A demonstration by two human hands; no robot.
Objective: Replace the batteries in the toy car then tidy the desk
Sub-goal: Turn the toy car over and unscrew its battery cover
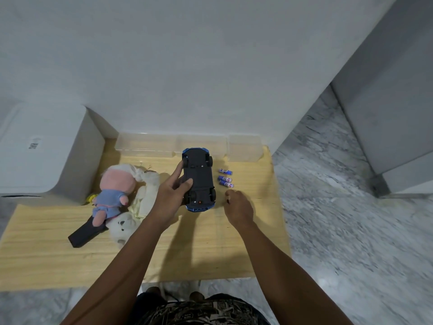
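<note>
— What does the car look like, and where is it?

— A blue toy car (198, 179) lies upside down, dark underside and four wheels up, gripped by the left hand (171, 195) over the wooden desk (46, 259). Three blue batteries (225, 177) lie just beside it.

— The right hand (239, 206)?

— Curled, pinching something small and dark; what it is cannot be told.

— The room?

— White wall, marble floor (339, 219). Three clear plastic containers (243, 147) line the desk's far edge; no contents can be made out.

A light wooden desk (58, 259) bears three blue batteries (225, 177) side by side, a heap of plush toys (121, 195) over a black remote (84, 234), clear plastic containers (187, 146) along the back edge, and a white box (44, 151).
</note>
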